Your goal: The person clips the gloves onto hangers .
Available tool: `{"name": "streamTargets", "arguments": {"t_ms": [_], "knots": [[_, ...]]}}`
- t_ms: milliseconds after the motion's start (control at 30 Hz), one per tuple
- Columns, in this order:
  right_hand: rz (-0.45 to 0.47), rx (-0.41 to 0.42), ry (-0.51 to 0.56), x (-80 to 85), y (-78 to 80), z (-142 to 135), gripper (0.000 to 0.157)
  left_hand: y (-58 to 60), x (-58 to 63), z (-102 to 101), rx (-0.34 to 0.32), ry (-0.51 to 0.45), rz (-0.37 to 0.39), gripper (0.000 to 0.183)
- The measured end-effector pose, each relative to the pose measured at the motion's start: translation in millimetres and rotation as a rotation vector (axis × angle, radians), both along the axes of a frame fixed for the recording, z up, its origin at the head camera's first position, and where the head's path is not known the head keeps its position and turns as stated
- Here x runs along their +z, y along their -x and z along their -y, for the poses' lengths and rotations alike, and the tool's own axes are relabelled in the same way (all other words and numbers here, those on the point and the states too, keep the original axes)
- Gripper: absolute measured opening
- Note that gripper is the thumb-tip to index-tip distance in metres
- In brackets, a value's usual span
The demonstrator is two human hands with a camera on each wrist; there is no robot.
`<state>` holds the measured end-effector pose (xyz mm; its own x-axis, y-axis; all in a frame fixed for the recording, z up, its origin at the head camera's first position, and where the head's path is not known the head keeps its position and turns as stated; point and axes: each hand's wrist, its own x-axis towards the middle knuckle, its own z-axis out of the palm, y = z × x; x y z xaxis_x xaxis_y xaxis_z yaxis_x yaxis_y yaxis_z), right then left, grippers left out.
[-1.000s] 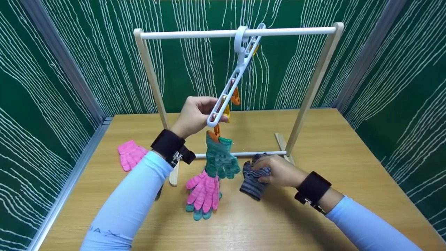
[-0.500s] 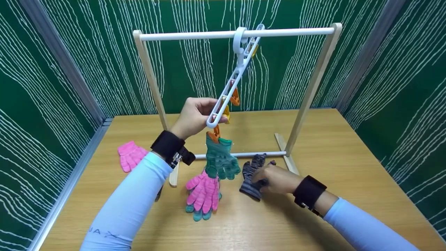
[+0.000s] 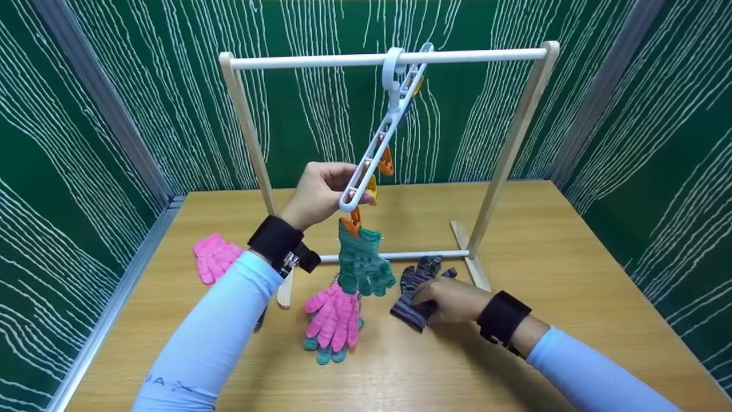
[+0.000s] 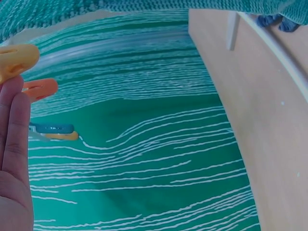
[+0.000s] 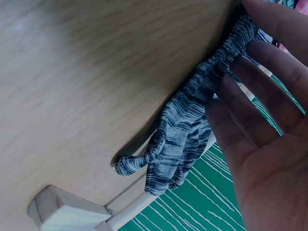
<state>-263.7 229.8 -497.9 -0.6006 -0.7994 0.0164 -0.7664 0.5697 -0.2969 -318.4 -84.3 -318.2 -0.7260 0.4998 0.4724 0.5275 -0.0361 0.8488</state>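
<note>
My left hand (image 3: 320, 189) pinches a yellow clip (image 3: 373, 189) under the near end of a white clip hanger (image 3: 390, 123). From an orange clip (image 3: 355, 220) at the hanger's tip hangs a green glove (image 3: 363, 263), fingers downward. In the left wrist view, fingertips lie against the yellow clip (image 4: 18, 61); the thumb is out of sight. My right hand (image 3: 457, 301) pinches a grey-black striped glove (image 3: 409, 312) near its cuff on the table. The right wrist view shows the striped glove (image 5: 178, 130) reaching from between thumb and fingers, its fingers pointing away.
A wooden rack with a white top rail (image 3: 469, 56) carries the hanger. A pink glove (image 3: 334, 320) lies over a green one in front of the rack. Another pink glove (image 3: 216, 257) lies at left, partly behind the left forearm. Green walls enclose the wooden table (image 3: 572, 286).
My right hand has shifted left and toward me along the striped glove to near its cuff. The glove has slid slightly toward me. The left hand keeps its hold on the clip.
</note>
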Motion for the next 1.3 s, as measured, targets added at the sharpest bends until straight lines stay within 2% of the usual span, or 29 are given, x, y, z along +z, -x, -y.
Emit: {"name": "streamTargets", "arguments": {"t_ms": [367, 533, 767, 1067, 1300], "knots": [[-0.054, 0.021, -0.005, -6.4, 3.1, 2.6, 0.036, -1.1, 0.1, -0.5, 0.032, 0.017, -0.023, 0.028], [-0.049, 0.027, 0.028, -5.2, 4.3, 4.9, 0.017, -1.7, 1.2, -0.7, 0.033, 0.024, -0.027, 0.027], [-0.026, 0.016, 0.124, -0.4, 4.0, 3.8, 0.016, -2.0, 4.2, -2.4, -0.002, 0.005, -0.014, 0.027], [-0.035, -0.042, 0.138, -4.8, 4.8, 0.9, 0.016, -2.4, 3.5, -3.7, 0.004, 0.002, -0.006, 0.03], [-0.059, -0.071, 0.153, -9.1, 3.8, 1.8, 0.013, -3.3, 1.2, -3.9, -0.018, -0.017, 0.001, 0.031]]}}
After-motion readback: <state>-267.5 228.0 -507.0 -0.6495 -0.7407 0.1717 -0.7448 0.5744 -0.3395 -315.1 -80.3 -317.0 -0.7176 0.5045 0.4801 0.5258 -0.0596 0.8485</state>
